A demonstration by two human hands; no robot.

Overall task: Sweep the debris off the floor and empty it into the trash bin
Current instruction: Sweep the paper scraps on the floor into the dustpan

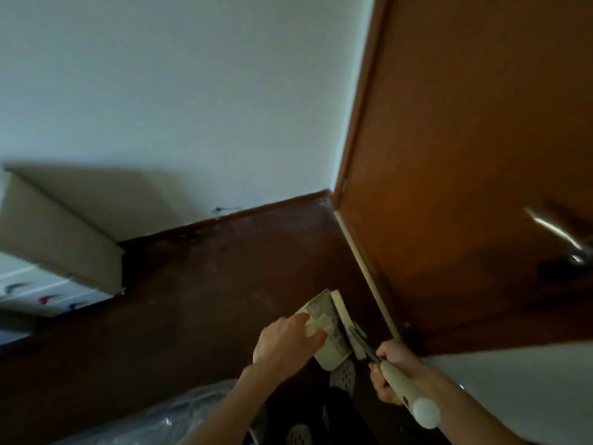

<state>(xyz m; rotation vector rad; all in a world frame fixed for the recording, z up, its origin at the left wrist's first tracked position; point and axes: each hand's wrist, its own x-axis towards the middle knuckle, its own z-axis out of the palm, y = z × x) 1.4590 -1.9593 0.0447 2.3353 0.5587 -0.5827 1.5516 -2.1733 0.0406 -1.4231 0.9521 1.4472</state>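
Note:
My left hand [285, 343] grips the handle of a cream dustpan [324, 329] held low over the dark brown floor [192, 300]. Pale debris lies inside the pan. My right hand [390, 369] is closed around the cream handle of a broom [404, 391], whose flat cream head [341, 311] rests against the pan's open edge near the door. A bin with a clear plastic liner [167, 419] shows at the bottom left, below my left forearm.
An orange-brown door [465, 155] with a metal handle [558, 236] stands on the right. A white wall [176, 91] with a brown skirting meets the floor. A beige box-like piece [61, 232] and white furniture [41, 290] sit at the left.

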